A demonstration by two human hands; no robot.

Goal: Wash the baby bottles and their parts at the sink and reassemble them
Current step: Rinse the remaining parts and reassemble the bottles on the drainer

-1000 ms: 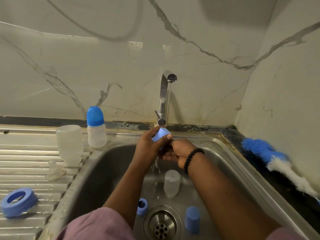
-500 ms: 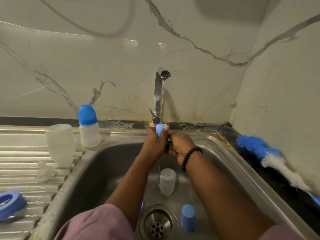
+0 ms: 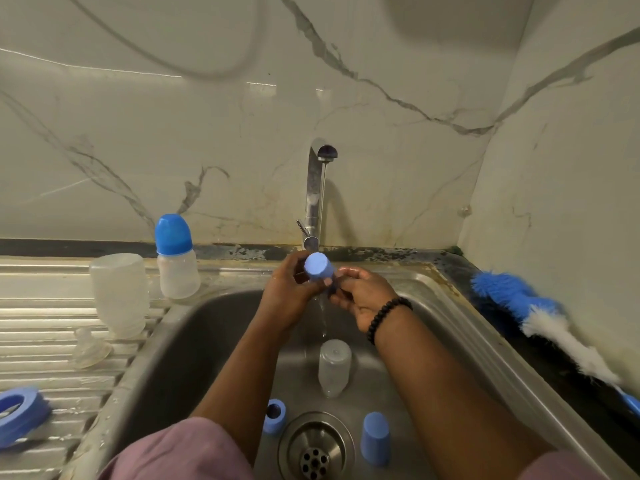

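Left hand (image 3: pixel 291 292) curls round a blue cap (image 3: pixel 318 267) under the tap (image 3: pixel 316 192), at the sink's (image 3: pixel 207 327) 12 o'clock; right hand (image 3: pixel 363 296), fingers loosely bent, touches its rim

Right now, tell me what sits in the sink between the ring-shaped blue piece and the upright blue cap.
Head view: only the metal drain strainer lies between the blue ring and the upright blue cap.

Left grip (image 3: pixel 294 289) curled, right (image 3: pixel 360 296) cupped
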